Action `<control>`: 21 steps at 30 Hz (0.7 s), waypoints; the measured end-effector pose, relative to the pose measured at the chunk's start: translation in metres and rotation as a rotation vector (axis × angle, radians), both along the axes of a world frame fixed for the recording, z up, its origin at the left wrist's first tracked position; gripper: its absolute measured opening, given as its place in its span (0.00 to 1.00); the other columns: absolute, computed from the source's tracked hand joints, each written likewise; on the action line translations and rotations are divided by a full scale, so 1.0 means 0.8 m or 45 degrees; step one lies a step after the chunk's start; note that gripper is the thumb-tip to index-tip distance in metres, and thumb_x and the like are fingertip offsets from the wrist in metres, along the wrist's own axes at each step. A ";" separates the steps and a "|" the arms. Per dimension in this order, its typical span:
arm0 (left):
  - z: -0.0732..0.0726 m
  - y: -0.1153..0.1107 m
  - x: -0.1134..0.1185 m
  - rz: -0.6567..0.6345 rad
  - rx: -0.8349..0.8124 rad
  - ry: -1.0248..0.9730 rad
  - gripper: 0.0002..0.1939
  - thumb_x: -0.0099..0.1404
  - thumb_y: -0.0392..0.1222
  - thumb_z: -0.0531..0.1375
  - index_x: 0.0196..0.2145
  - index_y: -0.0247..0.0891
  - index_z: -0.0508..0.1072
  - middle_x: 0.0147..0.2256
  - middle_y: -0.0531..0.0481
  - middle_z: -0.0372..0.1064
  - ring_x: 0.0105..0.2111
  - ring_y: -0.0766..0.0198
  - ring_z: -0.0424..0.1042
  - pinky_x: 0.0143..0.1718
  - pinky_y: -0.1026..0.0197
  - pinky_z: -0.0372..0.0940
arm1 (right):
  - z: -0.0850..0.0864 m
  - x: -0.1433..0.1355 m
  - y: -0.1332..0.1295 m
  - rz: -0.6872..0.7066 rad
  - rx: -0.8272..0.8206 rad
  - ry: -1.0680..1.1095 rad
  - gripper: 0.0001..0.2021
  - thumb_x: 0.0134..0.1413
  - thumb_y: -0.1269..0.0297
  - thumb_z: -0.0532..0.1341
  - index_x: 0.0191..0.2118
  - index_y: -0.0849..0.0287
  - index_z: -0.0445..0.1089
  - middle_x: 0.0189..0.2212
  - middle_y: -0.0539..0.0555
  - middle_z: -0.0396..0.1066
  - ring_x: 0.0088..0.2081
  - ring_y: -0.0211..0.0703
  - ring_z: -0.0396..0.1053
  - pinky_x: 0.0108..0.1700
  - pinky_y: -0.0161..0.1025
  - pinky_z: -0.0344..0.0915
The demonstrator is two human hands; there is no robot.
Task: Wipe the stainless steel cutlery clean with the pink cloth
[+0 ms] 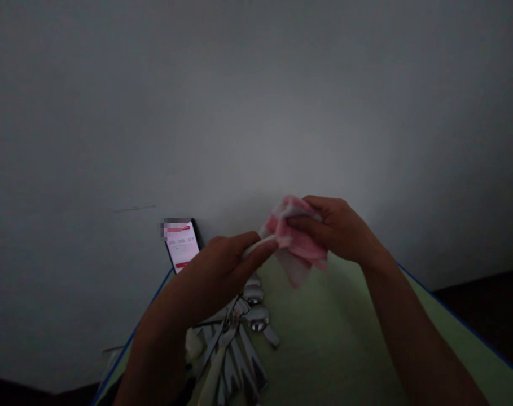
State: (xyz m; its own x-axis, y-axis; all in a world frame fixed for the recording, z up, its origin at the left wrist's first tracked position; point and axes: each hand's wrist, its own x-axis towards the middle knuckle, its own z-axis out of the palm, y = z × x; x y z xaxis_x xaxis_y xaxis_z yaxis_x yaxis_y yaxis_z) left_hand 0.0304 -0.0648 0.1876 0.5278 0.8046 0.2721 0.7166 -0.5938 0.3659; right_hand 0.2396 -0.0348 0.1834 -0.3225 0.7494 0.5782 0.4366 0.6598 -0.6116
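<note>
My left hand is closed around the pale handle of a utensil, thumb lying along it. The utensil's other end is hidden in a pink and white cloth, so I cannot tell its kind. Fingers of my right hand pinch that cloth around the utensil, above the table. Below my left hand lies a loose heap of cutlery: a fork, a shiny spoon and several metal handles. My left forearm covers part of the heap.
A phone with a lit timer screen leans against the grey wall at the back left. The green table has blue edging and narrows toward the wall. Dark floor shows beyond its right side.
</note>
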 end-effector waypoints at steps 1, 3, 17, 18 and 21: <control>0.004 -0.004 0.002 0.024 0.054 -0.018 0.20 0.67 0.52 0.46 0.28 0.38 0.68 0.19 0.57 0.63 0.18 0.72 0.61 0.21 0.69 0.53 | 0.000 -0.007 -0.001 -0.051 0.048 0.116 0.12 0.52 0.56 0.58 0.31 0.61 0.70 0.24 0.48 0.66 0.26 0.33 0.60 0.27 0.30 0.55; 0.011 -0.012 0.007 0.088 0.152 -0.025 0.20 0.67 0.51 0.46 0.28 0.37 0.69 0.19 0.57 0.63 0.18 0.72 0.60 0.21 0.69 0.52 | -0.003 -0.020 0.001 -0.102 0.093 0.392 0.14 0.52 0.54 0.57 0.32 0.61 0.69 0.24 0.48 0.66 0.26 0.33 0.60 0.27 0.30 0.56; 0.008 -0.007 -0.001 0.279 0.350 -0.171 0.16 0.59 0.54 0.57 0.39 0.43 0.72 0.31 0.54 0.74 0.26 0.68 0.71 0.26 0.69 0.61 | 0.004 0.031 -0.002 0.323 -0.444 -0.082 0.14 0.50 0.59 0.59 0.40 0.61 0.71 0.35 0.52 0.72 0.35 0.40 0.67 0.34 0.33 0.62; 0.008 -0.007 -0.002 0.283 0.357 -0.194 0.15 0.59 0.54 0.58 0.39 0.43 0.73 0.32 0.54 0.75 0.28 0.67 0.72 0.27 0.69 0.62 | 0.004 0.032 -0.003 0.302 -0.433 -0.111 0.13 0.50 0.60 0.59 0.40 0.61 0.71 0.35 0.52 0.72 0.35 0.40 0.67 0.34 0.33 0.62; 0.008 -0.012 0.000 0.207 0.359 -0.218 0.13 0.59 0.52 0.59 0.36 0.43 0.74 0.33 0.54 0.75 0.30 0.67 0.72 0.31 0.69 0.63 | 0.003 0.024 -0.002 0.306 -0.335 -0.118 0.12 0.51 0.61 0.59 0.40 0.61 0.71 0.34 0.52 0.72 0.35 0.38 0.67 0.34 0.32 0.61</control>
